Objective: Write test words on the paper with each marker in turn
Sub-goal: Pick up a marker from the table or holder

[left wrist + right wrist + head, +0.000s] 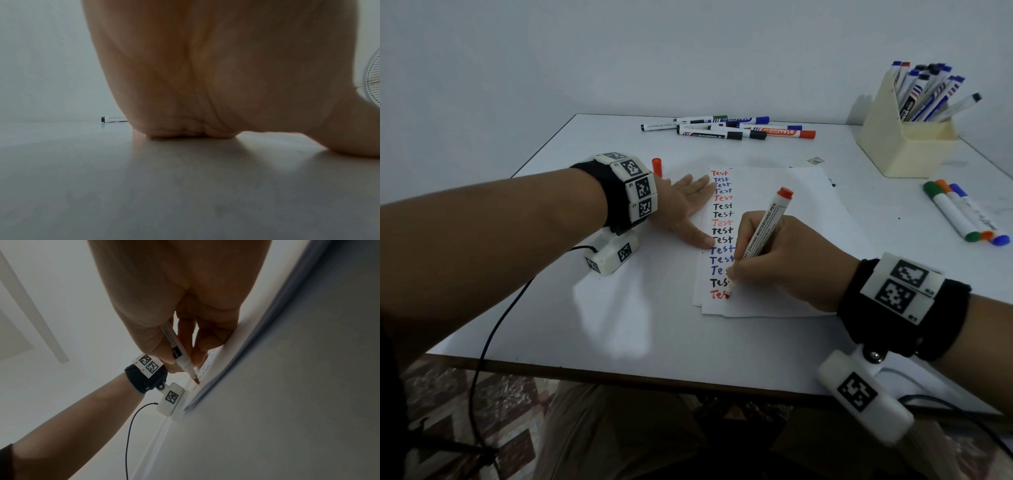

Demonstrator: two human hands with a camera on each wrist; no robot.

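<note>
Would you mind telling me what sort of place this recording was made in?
Probably a plain indoor desk setup, perhaps an office or home: a white table against a bare wall, a cream holder full of whiteboard markers, and a standing fan.

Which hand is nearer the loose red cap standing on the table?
Left. The left hand lies flat on the paper's left edge, just beside the red cap. The right hand grips the red marker lower down the paper, farther away.

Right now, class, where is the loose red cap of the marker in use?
In the head view the red cap stands upright on the table, just beyond the left hand, left of the paper.
</note>
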